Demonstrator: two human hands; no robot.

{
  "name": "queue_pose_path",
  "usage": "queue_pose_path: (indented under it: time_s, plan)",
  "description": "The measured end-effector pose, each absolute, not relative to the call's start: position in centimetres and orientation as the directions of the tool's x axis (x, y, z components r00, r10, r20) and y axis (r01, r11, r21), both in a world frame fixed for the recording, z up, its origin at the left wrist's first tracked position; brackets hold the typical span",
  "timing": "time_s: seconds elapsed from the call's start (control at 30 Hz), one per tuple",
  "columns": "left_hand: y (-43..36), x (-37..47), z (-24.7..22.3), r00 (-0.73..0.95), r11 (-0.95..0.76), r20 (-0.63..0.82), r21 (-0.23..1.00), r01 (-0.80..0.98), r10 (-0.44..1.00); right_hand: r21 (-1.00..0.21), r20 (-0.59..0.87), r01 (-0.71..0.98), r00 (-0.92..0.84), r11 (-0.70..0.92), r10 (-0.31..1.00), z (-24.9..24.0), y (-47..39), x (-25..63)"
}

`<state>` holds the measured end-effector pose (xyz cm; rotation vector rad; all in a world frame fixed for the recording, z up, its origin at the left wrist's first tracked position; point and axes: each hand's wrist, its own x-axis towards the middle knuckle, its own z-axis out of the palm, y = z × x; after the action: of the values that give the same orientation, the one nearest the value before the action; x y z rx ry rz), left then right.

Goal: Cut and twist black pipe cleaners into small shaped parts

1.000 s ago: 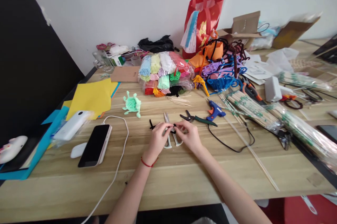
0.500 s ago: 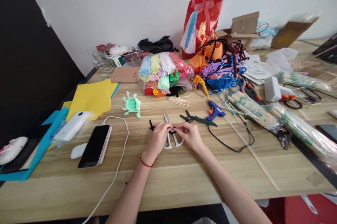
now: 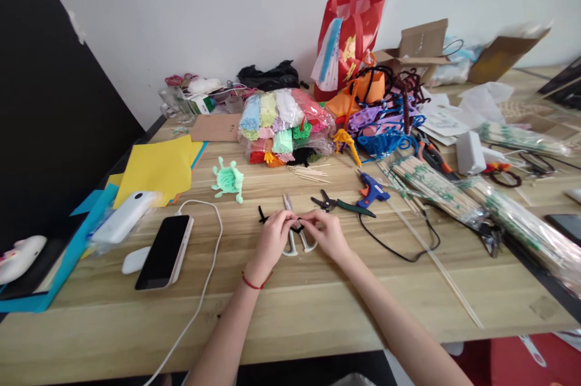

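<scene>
**Left hand and right hand meet at a small black piece above scissors**

At the far left of the wooden surface, a white figure sits near blue sheets and yellow sheets. A phone lies dark-screened, with a white cable running from its top end down to the near edge. Beyond the cable stands a mint-green fuzzy item.

A black strip shows just left of the left hand, which wears a red cord at the wrist. The left hand's thumb and forefinger pinch the small black piece, mostly hidden by the fingers; the right hand's fingertips grip it too, nearly touching the left's. The scissors lie beneath, white handles toward the person.

Beyond the right hand lie green-handled cutters, then a blue glue gun. Farther right, bundled sticks rest in clear wrapping.
</scene>
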<state>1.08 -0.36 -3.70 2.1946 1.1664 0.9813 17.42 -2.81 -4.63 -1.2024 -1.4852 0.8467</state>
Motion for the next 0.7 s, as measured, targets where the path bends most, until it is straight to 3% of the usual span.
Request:
queue_pose_path:
  time_s: [0.1,0.27,0.4,0.7]
  plan:
    - [-0.3,1.0,-3.5,0.393,-0.558,0.401,0.664,0.497,0.827,-0.999,0.034,-0.036,-0.013,0.033,0.999,-5.0,-2.3,17.5]
    - [-0.3,0.9,-3.0,0.447,-0.636,0.465,0.658,0.403,0.764,-0.890,-0.233,-0.331,-0.260,-0.313,0.937,-4.9,-2.0,18.4]
    - [-0.4,0.8,-2.7,0.476,-0.673,0.502,0.668,0.317,0.722,-0.826,-0.306,-0.335,-0.409,-0.453,0.860,-4.1,-2.2,19.2]
    - [-0.3,0.7,-2.6,0.526,-0.679,0.494,0.694,0.240,0.692,-0.840,-0.314,-0.280,-0.448,-0.465,0.837,-3.7,-2.3,19.6]
